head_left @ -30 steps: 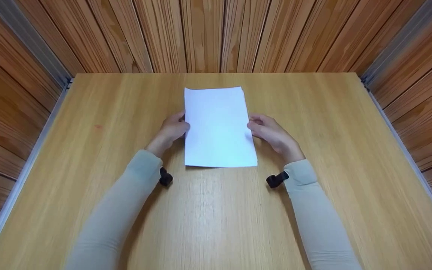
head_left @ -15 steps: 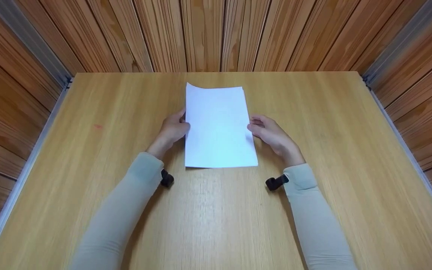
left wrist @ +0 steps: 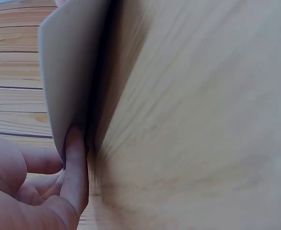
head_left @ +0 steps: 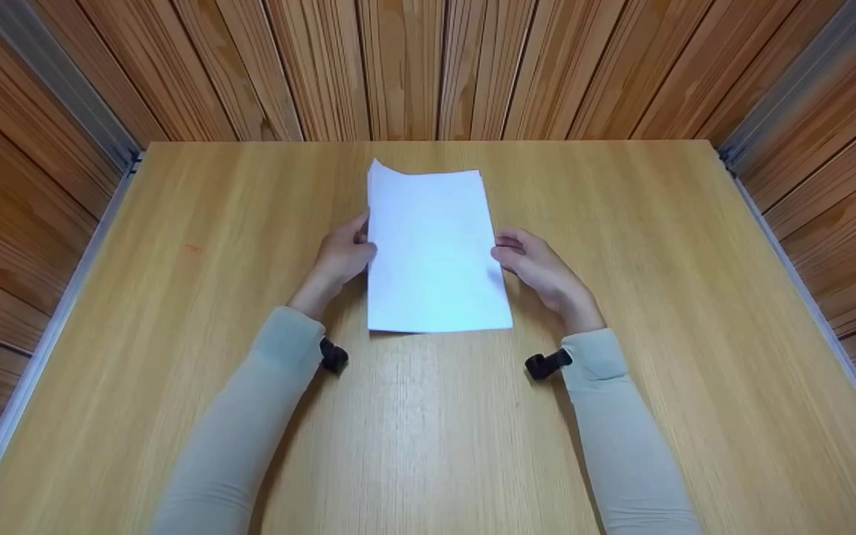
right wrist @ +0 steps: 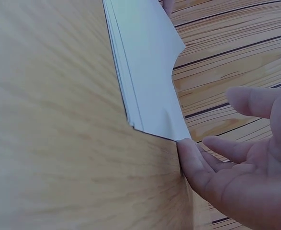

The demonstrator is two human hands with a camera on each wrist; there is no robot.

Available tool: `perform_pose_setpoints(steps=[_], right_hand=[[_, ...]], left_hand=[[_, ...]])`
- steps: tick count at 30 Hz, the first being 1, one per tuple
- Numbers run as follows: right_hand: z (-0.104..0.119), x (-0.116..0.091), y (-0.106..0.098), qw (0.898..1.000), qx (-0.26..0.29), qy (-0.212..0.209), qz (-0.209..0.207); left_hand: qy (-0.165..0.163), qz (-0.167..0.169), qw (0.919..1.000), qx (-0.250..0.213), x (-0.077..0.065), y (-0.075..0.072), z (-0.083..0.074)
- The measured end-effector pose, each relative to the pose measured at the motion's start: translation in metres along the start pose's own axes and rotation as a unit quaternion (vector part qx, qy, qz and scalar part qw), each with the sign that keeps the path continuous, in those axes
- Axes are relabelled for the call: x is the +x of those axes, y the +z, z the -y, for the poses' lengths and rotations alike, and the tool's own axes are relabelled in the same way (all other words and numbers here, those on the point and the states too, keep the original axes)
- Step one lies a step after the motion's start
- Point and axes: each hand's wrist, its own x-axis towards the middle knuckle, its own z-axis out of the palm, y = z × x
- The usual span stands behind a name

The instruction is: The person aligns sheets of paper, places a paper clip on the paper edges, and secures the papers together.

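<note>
Stack of white paper sheets (head_left: 435, 253) located midway between the table's left and right edges, near its far edge. Layered margins are seen in the right wrist view; the far-left corner is curled upward. Judged light, pliable and prone to creasing; individual sheets would probably slide over one another, so hold is best taken midway along both long sides. The left long side is pinched by the left hand (head_left: 342, 253), a finger against the underside. The right long side is touched by fingertips of the right hand (head_left: 543, 267), its thumb apparently apart from the sheets. No container is seen. Support: wooden table (head_left: 428, 431), backed by a plank wall (head_left: 428, 67).
</note>
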Motion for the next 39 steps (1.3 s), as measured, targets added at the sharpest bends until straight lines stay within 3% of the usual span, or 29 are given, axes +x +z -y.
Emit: perform_pose_setpoints(steps=[6, 18, 26, 39], right_hand=[[-0.001, -0.001, -0.002, 1.0, -0.004, 0.002, -0.005], [-0.007, -0.003, -0.006, 0.999, 0.032, -0.003, -0.003], [-0.006, -0.001, -0.005, 0.999, 0.039, -0.009, -0.003], [-0.001, 0.0, -0.003, 1.0, 0.026, -0.005, -0.013]], left_hand=[[-0.006, -0.014, 0.9999, -0.007, -0.001, 0.003, -0.002], [0.023, -0.033, 0.9989, -0.023, -0.002, 0.009, -0.001], [0.051, -0.056, 0.9971, 0.005, -0.007, 0.01, 0.0], [0.071, -0.071, 0.995, 0.002, -0.011, 0.008, -0.003]])
